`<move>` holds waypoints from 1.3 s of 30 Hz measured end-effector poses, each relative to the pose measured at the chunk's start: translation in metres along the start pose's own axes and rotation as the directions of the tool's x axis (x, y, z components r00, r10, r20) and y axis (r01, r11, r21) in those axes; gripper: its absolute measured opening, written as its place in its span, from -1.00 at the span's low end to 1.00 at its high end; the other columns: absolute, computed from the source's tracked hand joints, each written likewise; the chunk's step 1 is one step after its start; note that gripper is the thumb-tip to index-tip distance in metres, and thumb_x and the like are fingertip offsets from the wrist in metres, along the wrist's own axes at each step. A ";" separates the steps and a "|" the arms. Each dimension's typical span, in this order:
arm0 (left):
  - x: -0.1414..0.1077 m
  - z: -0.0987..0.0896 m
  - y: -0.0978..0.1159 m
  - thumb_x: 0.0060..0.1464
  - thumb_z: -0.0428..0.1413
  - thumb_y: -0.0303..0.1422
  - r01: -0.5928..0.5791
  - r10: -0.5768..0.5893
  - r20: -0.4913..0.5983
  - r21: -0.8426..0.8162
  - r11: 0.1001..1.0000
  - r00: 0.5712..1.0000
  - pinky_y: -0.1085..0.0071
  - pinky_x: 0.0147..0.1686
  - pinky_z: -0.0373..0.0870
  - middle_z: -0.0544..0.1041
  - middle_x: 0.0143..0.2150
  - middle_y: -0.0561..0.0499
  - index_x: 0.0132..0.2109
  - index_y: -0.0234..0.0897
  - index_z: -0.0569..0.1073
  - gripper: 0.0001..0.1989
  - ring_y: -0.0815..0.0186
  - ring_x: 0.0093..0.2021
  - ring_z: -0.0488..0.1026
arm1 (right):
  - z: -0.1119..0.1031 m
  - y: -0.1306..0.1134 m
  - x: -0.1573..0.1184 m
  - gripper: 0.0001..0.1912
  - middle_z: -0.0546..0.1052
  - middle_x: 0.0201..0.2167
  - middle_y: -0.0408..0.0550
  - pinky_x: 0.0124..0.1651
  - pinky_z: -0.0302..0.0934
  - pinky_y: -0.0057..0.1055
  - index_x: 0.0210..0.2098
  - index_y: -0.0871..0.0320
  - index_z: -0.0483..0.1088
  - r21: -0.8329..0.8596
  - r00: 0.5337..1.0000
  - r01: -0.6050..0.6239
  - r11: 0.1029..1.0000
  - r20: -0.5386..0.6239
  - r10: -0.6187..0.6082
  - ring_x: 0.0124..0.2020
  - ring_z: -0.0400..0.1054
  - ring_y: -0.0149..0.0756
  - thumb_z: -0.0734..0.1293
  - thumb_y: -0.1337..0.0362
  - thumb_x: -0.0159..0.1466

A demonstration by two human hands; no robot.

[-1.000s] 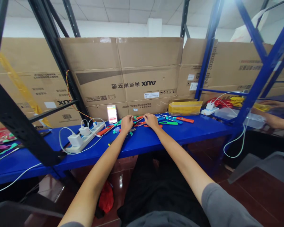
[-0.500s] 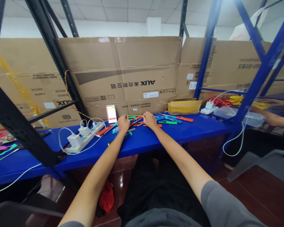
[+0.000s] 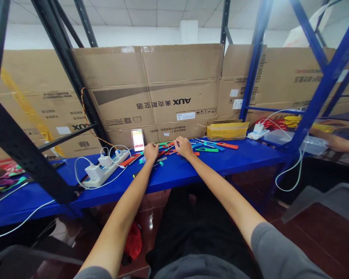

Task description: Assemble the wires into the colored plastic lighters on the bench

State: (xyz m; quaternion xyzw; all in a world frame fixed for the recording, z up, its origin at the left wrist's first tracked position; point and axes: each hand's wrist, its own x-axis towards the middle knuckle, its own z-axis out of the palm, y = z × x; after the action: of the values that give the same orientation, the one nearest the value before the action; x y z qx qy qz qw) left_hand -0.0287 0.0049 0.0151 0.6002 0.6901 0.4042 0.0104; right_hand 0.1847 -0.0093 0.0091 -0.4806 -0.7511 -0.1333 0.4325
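Plastic-handled hand tools (image 3: 174, 150), slim steel shanks with red, green, orange and blue grips, lie in a loose heap directly under both hands and run on past the right fingers. Left hand (image 3: 150, 152): fingers curled down and held close together, on the heap's left end. Right hand (image 3: 183, 147): fingers also bunched and curled, resting on the tools. Fingertips are mostly hidden, so I can't tell if either hand is pinching anything. The hands are near each other, not touching.

Tool long axes run roughly left-right along the shelf, at mixed slants. Tip direction can't be told for most of them.

Risk: shanks look crossed, so lifting one could drag or snag its neighbours. Pressure on a grip overhanging another could also flip it.

Just left of the left fingers, a red-handled tool (image 3: 130, 159) slants toward a white power strip (image 3: 104, 174) with white chargers plugged in. Right of the right fingers sit a green-handled tool (image 3: 206, 150) and an orange-red-handled tool (image 3: 227, 145). All of it sits on a blue steel shelf (image 3: 221, 164).

Beyond the fingers, a phone with a blurred screen (image 3: 138, 140) stands upright against a brown cardboard AUX carton (image 3: 163, 91). A yellow-taped cardboard box (image 3: 227, 131) sits further right. Well off to the right, a co-worker's hand (image 3: 331, 142) is well apart.
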 end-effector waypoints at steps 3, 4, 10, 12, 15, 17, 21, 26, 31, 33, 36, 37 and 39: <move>0.001 0.001 0.000 0.29 0.17 -0.11 0.035 -0.035 0.007 0.006 0.999 0.999 0.25 -0.16 0.40 0.70 -0.18 -0.22 -0.28 -0.17 0.63 -0.72 0.01 -0.12 0.62 | -0.005 -0.006 -0.005 -0.69 0.55 -0.26 0.04 -0.04 0.19 -0.30 -0.29 0.12 0.48 0.029 0.997 0.068 0.997 0.023 -0.069 -0.21 0.41 -0.16 0.21 0.25 0.55; 0.002 0.001 -0.001 0.29 0.17 -0.11 0.036 -0.036 0.007 0.005 0.999 0.999 0.25 -0.16 0.40 0.70 -0.18 -0.23 -0.28 -0.17 0.62 -0.72 0.01 -0.12 0.61 | -0.006 -0.010 -0.007 -0.68 0.56 -0.25 0.05 -0.03 0.19 -0.30 -0.27 0.11 0.49 0.042 0.992 0.124 0.991 0.032 -0.126 -0.20 0.41 -0.16 0.20 0.24 0.56; 0.006 0.000 -0.002 0.32 0.13 -0.11 0.068 -0.069 -0.027 -0.020 0.997 0.997 0.22 -0.12 0.40 0.69 -0.14 -0.26 -0.29 -0.18 0.58 -0.70 -0.01 -0.09 0.60 | -0.003 -0.032 -0.018 -0.68 0.58 -0.22 0.11 0.04 0.26 -0.22 -0.25 0.12 0.51 0.135 0.823 0.530 0.837 0.156 -0.546 -0.14 0.42 -0.11 0.20 0.24 0.55; 0.008 -0.001 -0.003 0.31 0.14 -0.12 0.098 -0.099 -0.023 -0.039 0.994 0.995 0.22 -0.11 0.39 0.69 -0.14 -0.25 -0.30 -0.17 0.57 -0.71 0.00 -0.08 0.60 | -0.002 -0.035 -0.019 -0.68 0.58 -0.23 0.10 0.05 0.27 -0.20 -0.26 0.11 0.51 0.158 0.790 0.572 0.805 0.155 -0.593 -0.15 0.42 -0.11 0.19 0.24 0.55; 0.010 -0.001 -0.004 0.29 0.16 -0.11 0.115 -0.116 -0.014 -0.064 0.991 0.993 0.22 -0.11 0.39 0.69 -0.15 -0.24 -0.30 -0.17 0.57 -0.71 0.00 -0.08 0.60 | -0.003 -0.033 -0.018 -0.67 0.58 -0.24 0.11 0.04 0.29 -0.18 -0.26 0.10 0.50 0.155 0.795 0.572 0.806 0.136 -0.591 -0.16 0.43 -0.10 0.18 0.24 0.55; 0.011 0.000 -0.005 0.28 0.17 -0.10 0.112 -0.113 -0.010 -0.066 0.992 0.994 0.22 -0.12 0.40 0.70 -0.15 -0.23 -0.31 -0.17 0.57 -0.71 0.00 -0.08 0.60 | -0.004 -0.030 -0.018 -0.67 0.59 -0.23 0.11 0.04 0.31 -0.17 -0.26 0.09 0.50 0.150 0.802 0.565 0.811 0.130 -0.582 -0.15 0.44 -0.09 0.17 0.23 0.55; 0.012 -0.002 -0.005 0.28 0.18 -0.12 0.149 -0.149 0.017 -0.029 0.988 0.989 0.23 -0.11 0.41 0.71 -0.13 -0.23 -0.28 -0.17 0.60 -0.73 0.01 -0.07 0.61 | -0.006 -0.029 -0.019 -0.67 0.59 -0.21 0.13 0.06 0.31 -0.16 -0.26 0.09 0.50 0.156 0.805 0.570 0.807 0.094 -0.586 -0.11 0.44 -0.07 0.17 0.22 0.54; 0.007 -0.004 0.000 0.33 0.13 -0.14 0.123 -0.123 0.035 0.017 0.992 0.992 0.26 -0.10 0.43 0.71 -0.07 -0.24 -0.19 -0.19 0.65 -0.71 0.02 -0.03 0.62 | -0.003 -0.027 -0.020 -0.70 0.57 -0.19 0.13 0.05 0.27 -0.19 -0.24 0.11 0.49 0.104 0.833 0.544 0.833 0.055 -0.551 -0.13 0.41 -0.10 0.18 0.25 0.54; 0.002 -0.003 0.005 0.37 0.10 -0.15 0.054 -0.060 0.077 0.081 0.995 0.995 0.30 -0.09 0.44 0.72 -0.07 -0.24 -0.14 -0.22 0.70 -0.67 0.02 0.00 0.63 | 0.005 -0.014 -0.016 -0.70 0.57 -0.26 0.08 -0.06 0.24 -0.26 -0.29 0.14 0.49 0.042 0.862 0.495 0.868 0.106 -0.497 -0.24 0.38 -0.17 0.20 0.31 0.53; 0.002 -0.004 0.005 0.38 0.09 -0.17 0.056 -0.062 0.079 0.083 0.995 0.995 0.29 -0.09 0.44 0.72 -0.06 -0.24 -0.10 -0.23 0.71 -0.66 0.01 0.01 0.63 | 0.006 -0.011 -0.016 -0.70 0.58 -0.27 0.06 -0.07 0.23 -0.29 -0.29 0.14 0.50 0.038 0.882 0.460 0.887 0.101 -0.461 -0.26 0.39 -0.19 0.21 0.31 0.53; 0.001 -0.003 0.005 0.38 0.10 -0.19 0.020 -0.027 0.087 0.075 0.997 0.996 0.28 -0.10 0.44 0.72 -0.04 -0.27 -0.06 -0.25 0.72 -0.67 0.00 0.01 0.63 | 0.006 -0.011 -0.018 -0.71 0.59 -0.28 0.04 -0.07 0.22 -0.32 -0.27 0.14 0.52 0.056 0.907 0.404 0.913 0.102 -0.408 -0.24 0.41 -0.20 0.23 0.30 0.53; 0.001 -0.002 0.005 0.37 0.11 -0.20 -0.006 0.000 0.095 0.063 0.998 0.995 0.29 -0.10 0.43 0.72 -0.04 -0.27 -0.07 -0.26 0.72 -0.67 0.00 0.01 0.63 | 0.006 -0.011 -0.018 -0.72 0.59 -0.28 0.03 -0.07 0.22 -0.32 -0.26 0.14 0.53 0.061 0.916 0.380 0.923 0.110 -0.385 -0.23 0.42 -0.20 0.23 0.30 0.53; -0.001 0.000 0.006 0.35 0.13 -0.24 -0.082 0.080 0.118 0.018 0.996 0.990 0.31 -0.09 0.43 0.72 -0.06 -0.24 -0.09 -0.25 0.72 -0.71 0.03 -0.01 0.64 | 0.007 -0.011 -0.017 -0.74 0.59 -0.26 0.04 -0.06 0.23 -0.32 -0.23 0.15 0.54 0.053 0.931 0.333 0.942 0.139 -0.337 -0.20 0.43 -0.19 0.25 0.32 0.53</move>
State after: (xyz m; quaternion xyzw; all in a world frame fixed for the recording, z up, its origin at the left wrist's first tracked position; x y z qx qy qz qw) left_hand -0.0234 0.0038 0.0176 0.6506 0.6680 0.3602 0.0277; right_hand 0.1746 -0.0209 -0.0058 -0.3478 -0.8536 -0.1585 0.3540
